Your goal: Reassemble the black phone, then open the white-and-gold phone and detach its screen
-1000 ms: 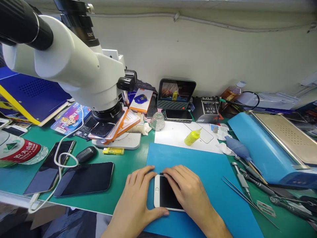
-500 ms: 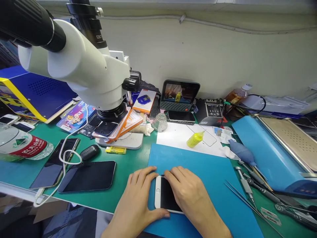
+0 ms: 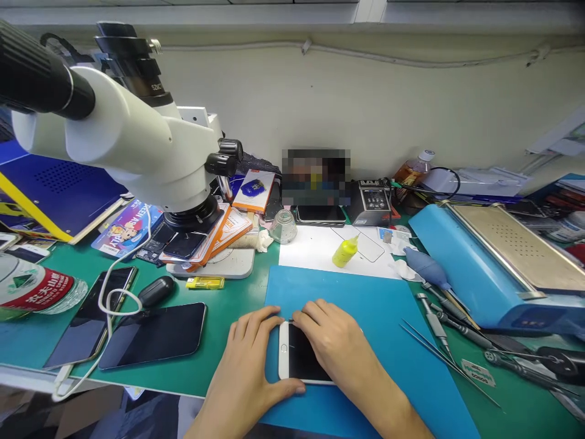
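A white-framed phone [image 3: 284,360] with a round home button and a dark screen lies flat on the blue mat [image 3: 365,305]. My left hand [image 3: 249,360] grips its home-button end, thumb along the near edge and fingertips at the far corner. Bent over the screen, my right hand [image 3: 336,338] has its fingers closed together at the far edge. A tiny dark bit shows by those fingertips; what it is I cannot make out. The right hand covers much of the phone.
A microscope [image 3: 150,140] stands at the left, near a dark phone [image 3: 155,335] and a water bottle [image 3: 41,283]. A yellow bottle [image 3: 345,251] lies on white paper beyond the mat. Tweezers [image 3: 443,360], a razor blade [image 3: 478,372] and a blue heating plate [image 3: 457,262] are at right.
The whole view has shifted, so the bench things sit further left in the picture. Both hands keep nearly the same hold on the phone.
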The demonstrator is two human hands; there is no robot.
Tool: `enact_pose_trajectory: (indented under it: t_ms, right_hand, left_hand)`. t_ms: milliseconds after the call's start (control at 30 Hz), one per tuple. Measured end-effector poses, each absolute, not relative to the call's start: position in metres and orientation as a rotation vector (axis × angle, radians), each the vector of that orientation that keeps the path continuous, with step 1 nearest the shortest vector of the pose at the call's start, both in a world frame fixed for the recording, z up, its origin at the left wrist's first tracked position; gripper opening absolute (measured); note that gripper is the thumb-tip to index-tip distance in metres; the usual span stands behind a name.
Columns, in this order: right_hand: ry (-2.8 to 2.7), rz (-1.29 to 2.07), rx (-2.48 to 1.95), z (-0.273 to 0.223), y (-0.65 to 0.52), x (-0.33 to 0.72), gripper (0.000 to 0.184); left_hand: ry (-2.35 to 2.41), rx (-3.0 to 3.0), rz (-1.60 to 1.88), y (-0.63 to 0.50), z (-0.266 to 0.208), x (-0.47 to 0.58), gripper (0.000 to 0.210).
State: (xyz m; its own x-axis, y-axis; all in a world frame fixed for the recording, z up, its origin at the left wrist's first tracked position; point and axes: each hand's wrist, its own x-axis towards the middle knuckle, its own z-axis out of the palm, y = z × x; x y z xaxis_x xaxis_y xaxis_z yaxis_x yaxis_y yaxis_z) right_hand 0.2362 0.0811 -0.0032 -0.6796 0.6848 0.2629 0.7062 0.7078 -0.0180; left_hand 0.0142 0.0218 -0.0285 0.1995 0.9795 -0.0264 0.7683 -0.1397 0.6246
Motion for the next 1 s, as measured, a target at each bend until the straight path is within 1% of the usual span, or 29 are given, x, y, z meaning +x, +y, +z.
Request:
enact_pose_trajectory:
  t_ms: [300, 567, 800, 1000]
  right_hand:
    - [-2.725, -0.134, -1.158, 0.003, 0.079, 0.242, 0.016]
    - [-2.755, -0.13, -1.129, 0.006, 0.084, 0.239, 0.015]
    - [-2.758, -0.118, -1.118, 0.009, 0.085, 0.239, 0.012]
    - [-2.759, -0.153, -1.072, 0.005, 0.088, 0.239, 0.013]
  left_hand:
    - [1.659, 1.941, 0.56, 0.022, -0.017, 0.02, 0.084]
    - [1.644, 1.935, 0.587, 0.023, -0.018, 0.021, 0.082]
    - [1.635, 1.932, 0.599, 0.023, -0.021, 0.021, 0.087]
    - [1.64, 1.942, 0.61, 0.023, -0.022, 0.02, 0.087]
